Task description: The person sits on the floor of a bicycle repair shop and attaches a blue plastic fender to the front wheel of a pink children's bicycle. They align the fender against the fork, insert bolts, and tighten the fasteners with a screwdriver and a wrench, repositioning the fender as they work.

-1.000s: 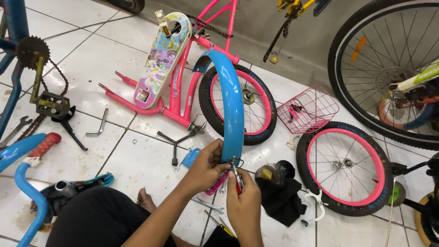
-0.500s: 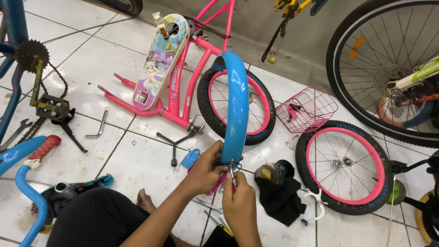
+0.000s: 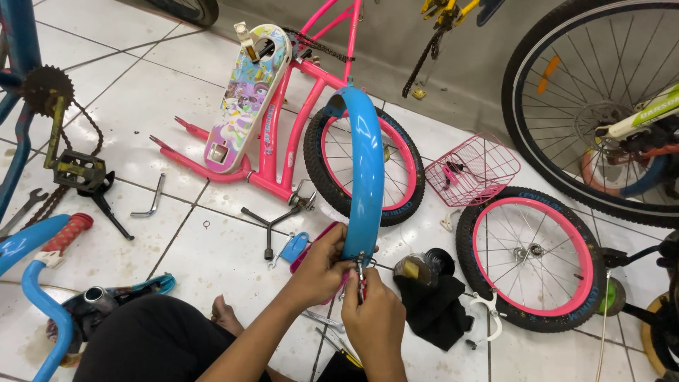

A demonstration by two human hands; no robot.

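A curved blue bicycle fender [image 3: 366, 170] stands upright in front of me, its lower end at my hands. My left hand [image 3: 320, 267] grips that lower end from the left. My right hand [image 3: 373, 320] is closed on a small red-handled tool [image 3: 361, 284] pressed against the metal bracket at the fender's bottom. Behind the fender lie a pink bicycle frame [image 3: 277, 152] with a decorated chain guard [image 3: 246, 95] and a small pink-rimmed wheel [image 3: 396, 166].
A second pink-rimmed wheel [image 3: 534, 258] and a pink wire basket [image 3: 472, 170] lie right. A black cloth [image 3: 435, 308], a Y-shaped wrench [image 3: 270, 226], an Allen key [image 3: 151, 201] and a blue frame with crank and chain [image 3: 49, 141] lie around. A large bicycle wheel [image 3: 601, 106] stands at the far right.
The fender has straightened a little and my hands have closed in on its lower bracket; the right hand has shifted slightly with the tool. Nothing else moved.
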